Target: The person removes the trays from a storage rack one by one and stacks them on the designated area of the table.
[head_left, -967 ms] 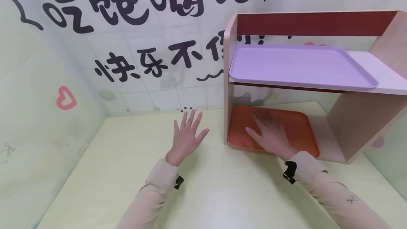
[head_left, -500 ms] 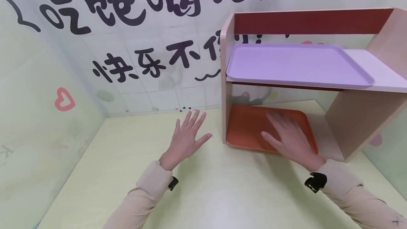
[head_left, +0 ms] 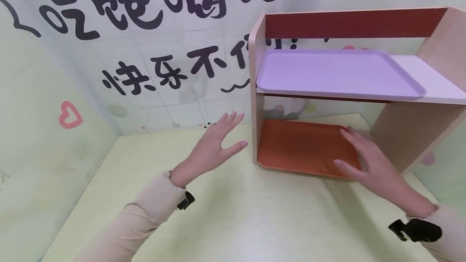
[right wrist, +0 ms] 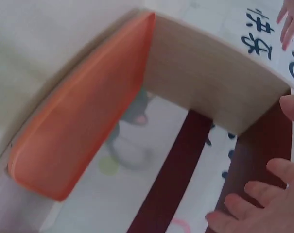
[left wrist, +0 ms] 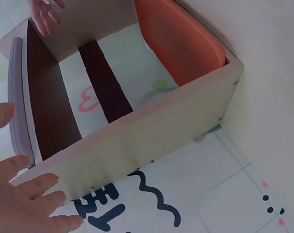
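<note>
My left hand point(head_left: 209, 146) is raised over the table to the left of the shelf unit, fingers extended and thumb apart, holding nothing. Nearest to it is the shelf's left side panel point(head_left: 255, 124). In front of the lower compartment is my right hand point(head_left: 375, 165), its fingers spread and holding nothing; it overlaps the right end of the orange tray point(head_left: 302, 146) in the head view. That tray lies flat on the bottom board. On the upper board lies a purple tray point(head_left: 338, 72), toward the left side. Both trays bear nothing.
The two-level wooden shelf unit point(head_left: 429, 128) stands at the right on the pale table point(head_left: 233, 221). Behind it is a wall point(head_left: 182, 104) printed with large dark characters; a pink heart point(head_left: 70, 115) marks the left wall. Each wrist carries a black camera strap.
My right hand has moved right and toward me, from over the orange tray to its right end. The left hand has turned and shifted slightly. Both trays stay in place.
</note>
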The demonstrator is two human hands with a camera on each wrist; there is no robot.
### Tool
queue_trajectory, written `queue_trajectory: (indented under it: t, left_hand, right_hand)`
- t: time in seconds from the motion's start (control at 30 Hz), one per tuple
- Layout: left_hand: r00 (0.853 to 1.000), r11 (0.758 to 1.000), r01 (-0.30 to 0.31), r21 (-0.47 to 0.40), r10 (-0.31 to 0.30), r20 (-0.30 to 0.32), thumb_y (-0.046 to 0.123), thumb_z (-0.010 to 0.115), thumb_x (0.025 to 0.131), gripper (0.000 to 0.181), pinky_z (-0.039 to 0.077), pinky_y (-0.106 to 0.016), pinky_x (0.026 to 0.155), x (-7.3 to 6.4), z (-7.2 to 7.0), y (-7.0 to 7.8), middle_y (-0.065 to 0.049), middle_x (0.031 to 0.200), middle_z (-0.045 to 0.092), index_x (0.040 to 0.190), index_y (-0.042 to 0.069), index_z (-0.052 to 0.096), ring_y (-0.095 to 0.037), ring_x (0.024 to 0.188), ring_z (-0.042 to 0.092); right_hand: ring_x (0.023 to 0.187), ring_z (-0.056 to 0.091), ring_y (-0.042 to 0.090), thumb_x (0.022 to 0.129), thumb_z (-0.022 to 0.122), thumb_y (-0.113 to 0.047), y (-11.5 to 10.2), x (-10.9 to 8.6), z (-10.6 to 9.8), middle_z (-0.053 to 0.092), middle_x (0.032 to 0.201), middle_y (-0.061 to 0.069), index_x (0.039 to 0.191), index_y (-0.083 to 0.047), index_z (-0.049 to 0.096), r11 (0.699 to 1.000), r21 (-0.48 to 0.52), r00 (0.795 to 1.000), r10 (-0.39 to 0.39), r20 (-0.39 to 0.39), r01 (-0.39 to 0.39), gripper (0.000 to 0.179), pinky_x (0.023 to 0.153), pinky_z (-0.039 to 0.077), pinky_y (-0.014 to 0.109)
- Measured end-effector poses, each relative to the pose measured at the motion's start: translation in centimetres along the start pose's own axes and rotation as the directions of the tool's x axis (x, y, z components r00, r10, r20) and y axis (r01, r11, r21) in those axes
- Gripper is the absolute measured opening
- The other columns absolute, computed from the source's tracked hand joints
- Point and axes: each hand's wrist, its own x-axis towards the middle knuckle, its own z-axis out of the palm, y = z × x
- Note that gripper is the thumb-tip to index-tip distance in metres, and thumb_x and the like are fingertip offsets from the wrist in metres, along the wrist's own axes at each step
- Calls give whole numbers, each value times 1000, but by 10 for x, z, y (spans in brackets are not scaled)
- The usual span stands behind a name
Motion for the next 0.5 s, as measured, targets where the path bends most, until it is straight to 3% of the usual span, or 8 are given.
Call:
queue_trajectory:
  t: [0.07, 0.17, 0.23, 0.3, 0.4, 0.5]
  left_hand:
    - [999, 997, -15, -77, 12, -40, 36, 56, 85, 60, 23, -46, 102, 2, -9, 6, -3, 140, 31, 138, 19, 33, -17, 131, 20]
    - [995, 990, -40, -137, 26, -99, 33, 58, 85, 58, 27, -39, 102, 7, -20, 12, 0, 138, 35, 136, 19, 36, -14, 129, 25]
    - [991, 987, -53, -154, 33, -131, 31, 58, 85, 56, 28, -35, 102, 12, -26, 15, 1, 136, 38, 135, 17, 38, -13, 127, 29]
    - [988, 985, -49, -164, 24, -151, 30, 58, 85, 55, 28, -31, 102, 18, -32, 16, 2, 135, 40, 135, 16, 39, -12, 126, 32]
    - [985, 984, -9, -179, -22, -170, 30, 59, 84, 54, 27, -28, 101, 32, -42, 19, 1, 133, 43, 133, 15, 41, -10, 123, 35]
    - [981, 978, 54, -201, -90, -173, 32, 59, 84, 54, 29, -28, 100, 47, -54, 22, 0, 130, 46, 132, 15, 42, -10, 121, 38]
  right_hand:
    - [128, 21, 33, 77, 67, -14, 3, -4, -10, 24, 143, 10, 138, -16, 32, 998, 57, 999, -18, -31, 20, 70, 93, 16, 65]
    - [129, 23, 13, 73, 68, -4, 7, -8, -25, 28, 141, -2, 134, -13, 39, 996, 32, 991, -73, -110, 77, 68, 105, 20, 40]
    - [123, 27, -3, 71, 69, 2, 9, -9, -35, 32, 139, -8, 131, -9, 43, 994, -4, 980, -109, -166, 110, 67, 101, 24, 18]
    - [114, 34, -10, 70, 68, 5, 10, -7, -46, 36, 133, -16, 129, -7, 45, 994, -24, 973, -114, -201, 111, 65, 87, 25, 1]
    - [103, 42, -14, 72, 63, 11, 13, -1, -62, 44, 125, -19, 129, -6, 44, 993, 53, 964, -89, -252, 106, 63, 81, 32, 0]
    - [96, 50, -9, 76, 56, 15, 16, 7, -74, 53, 114, -17, 127, 1, 44, 968, 193, 934, -86, -347, 162, 55, 78, 37, 3]
